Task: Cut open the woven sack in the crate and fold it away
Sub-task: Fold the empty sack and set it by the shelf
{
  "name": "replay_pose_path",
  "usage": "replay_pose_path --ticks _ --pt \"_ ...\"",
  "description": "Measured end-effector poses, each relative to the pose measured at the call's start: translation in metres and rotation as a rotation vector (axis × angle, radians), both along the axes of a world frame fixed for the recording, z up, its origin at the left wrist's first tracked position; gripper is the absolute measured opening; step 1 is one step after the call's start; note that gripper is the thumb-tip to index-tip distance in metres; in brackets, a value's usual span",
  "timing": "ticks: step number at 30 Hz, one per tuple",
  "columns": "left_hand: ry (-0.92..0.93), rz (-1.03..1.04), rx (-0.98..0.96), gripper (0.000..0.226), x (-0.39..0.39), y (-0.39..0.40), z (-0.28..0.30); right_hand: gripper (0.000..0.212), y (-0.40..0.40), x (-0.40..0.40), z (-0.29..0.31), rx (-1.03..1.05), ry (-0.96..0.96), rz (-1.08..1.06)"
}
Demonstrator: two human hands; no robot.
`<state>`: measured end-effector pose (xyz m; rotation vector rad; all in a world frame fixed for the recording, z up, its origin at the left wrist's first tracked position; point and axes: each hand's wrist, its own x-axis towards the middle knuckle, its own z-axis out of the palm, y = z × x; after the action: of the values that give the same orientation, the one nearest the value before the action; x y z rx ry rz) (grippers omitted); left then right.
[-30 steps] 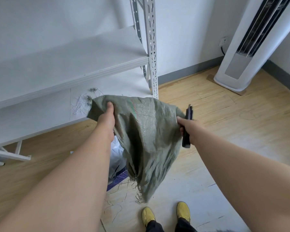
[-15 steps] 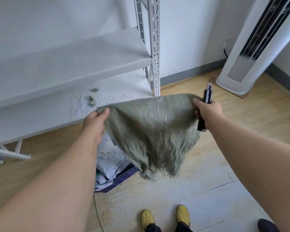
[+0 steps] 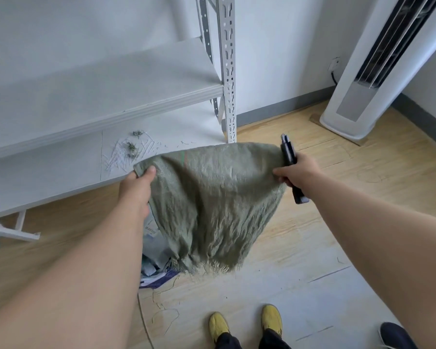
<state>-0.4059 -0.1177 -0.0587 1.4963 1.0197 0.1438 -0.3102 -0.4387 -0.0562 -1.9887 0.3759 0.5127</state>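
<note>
Since the frame half a second ago my two hands have moved further apart, and the woven sack (image 3: 217, 197) now hangs as a wider, flatter sheet. My left hand (image 3: 136, 187) is closed on the sack's upper left corner, thumb on top of the cloth. My right hand (image 3: 297, 172) pinches the upper right corner and also grips one black cutter (image 3: 291, 167), held upright against that corner. The sack is in the air between both hands, its frayed lower edge above the floor (image 3: 312, 248).

Containers: under the sack and my left forearm lies one dark blue container edge (image 3: 159, 278) with white packets (image 3: 151, 245) in it; I cannot tell their number.

Count: two shelf boards (image 3: 98, 96), one slotted upright (image 3: 228, 71), one white tower unit (image 3: 363, 84), two yellow shoes (image 3: 219, 326), one dark shoe (image 3: 395, 336).

Loose fibres (image 3: 131, 149) lie on the lower board. Open floor lies to the right of the sack and in front of the shoes; the shelving closes the left side.
</note>
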Motion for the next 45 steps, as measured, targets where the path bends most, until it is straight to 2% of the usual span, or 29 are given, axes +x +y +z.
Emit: replay_pose_path --ticks 3,4,5,7,8,10,11,12,14,16,17,18,20,22,24,26,27,30,34,37,39,40,43,45 --pt "-0.075 -0.014 -0.025 0.033 0.001 0.000 0.004 0.032 -0.003 0.006 0.005 0.193 -0.046 -0.287" --pt "-0.094 -0.004 -0.015 0.037 0.002 0.000 0.008 0.033 -0.006 0.008 0.005 0.282 -0.039 -0.321" --pt "-0.116 0.023 -0.014 0.033 0.003 0.000 0.013 0.034 -0.008 0.009 0.005 0.324 -0.008 -0.290" --pt "-0.148 0.070 -0.069 0.017 0.006 0.000 0.016 0.030 -0.008 0.003 0.005 0.214 0.105 -0.127" --pt "-0.158 0.054 -0.067 0.017 0.007 -0.001 0.017 0.027 -0.007 0.000 0.003 0.161 0.119 -0.108" --pt "-0.081 -0.093 -0.029 0.042 0.006 -0.008 0.021 0.022 -0.005 0.000 -0.001 0.170 0.076 -0.199" --pt "0.022 -0.191 -0.011 0.054 0.004 -0.010 0.019 0.019 -0.004 0.001 -0.001 0.213 0.060 -0.242" --pt "0.115 -0.220 0.002 0.056 0.002 -0.010 0.018 0.017 -0.002 0.002 0.001 0.250 0.050 -0.268" --pt "0.209 -0.254 0.131 0.038 -0.001 -0.009 0.019 0.018 -0.003 0.006 0.003 0.258 0.012 -0.280" --pt "0.118 -0.230 0.260 0.028 -0.003 -0.006 0.023 0.019 -0.005 0.010 0.006 0.223 -0.094 -0.340" --pt "0.070 -0.189 0.239 0.023 -0.004 -0.009 0.028 0.019 -0.007 0.012 0.009 0.225 -0.136 -0.368" --pt "0.066 -0.233 0.228 0.020 -0.004 -0.010 0.031 0.020 -0.008 0.014 0.009 0.238 -0.151 -0.378" --pt "0.134 -0.336 0.230 0.013 -0.006 -0.013 0.028 0.020 -0.010 0.014 0.010 0.213 -0.121 -0.352" --pt "0.096 -0.286 0.320 0.011 -0.007 -0.013 0.028 0.020 -0.011 0.014 0.009 0.164 -0.157 -0.372" --pt "0.069 -0.240 0.272 0.016 -0.005 -0.011 0.026 0.024 -0.012 0.014 0.009 0.143 -0.185 -0.390" --pt "0.142 -0.373 0.267 0.019 -0.006 -0.015 0.026 0.024 -0.012 0.009 0.007 0.071 -0.135 -0.325" --pt "0.140 -0.368 0.285 0.018 -0.005 -0.014 0.023 0.024 -0.013 0.008 0.005 0.028 -0.135 -0.323" --pt "0.028 -0.230 0.291 0.021 -0.001 -0.015 0.026 0.026 -0.018 0.010 0.001 -0.018 -0.218 -0.422" --pt "-0.051 -0.199 0.360 0.016 0.008 -0.023 0.028 0.039 -0.018 0.010 0.007 -0.096 -0.230 -0.426" --pt "-0.105 -0.203 0.395 0.008 0.018 -0.031 0.034 0.040 -0.015 0.005 0.016 -0.272 -0.274 -0.369" --pt "-0.125 -0.247 0.368 0.009 0.026 -0.038 0.039 0.041 -0.007 -0.001 0.025 -0.351 -0.395 -0.259" --pt "-0.137 -0.265 0.332 0.012 0.030 -0.043 0.041 0.044 0.002 -0.004 0.031 -0.346 -0.458 -0.157" --pt "-0.167 -0.350 0.301 0.019 0.042 -0.059 0.051 0.072 0.041 -0.012 0.043 -0.276 -0.531 0.226" --pt "-0.179 -0.430 0.333 0.019 0.048 -0.066 0.058 0.081 0.062 -0.014 0.045 -0.225 -0.528 0.353"
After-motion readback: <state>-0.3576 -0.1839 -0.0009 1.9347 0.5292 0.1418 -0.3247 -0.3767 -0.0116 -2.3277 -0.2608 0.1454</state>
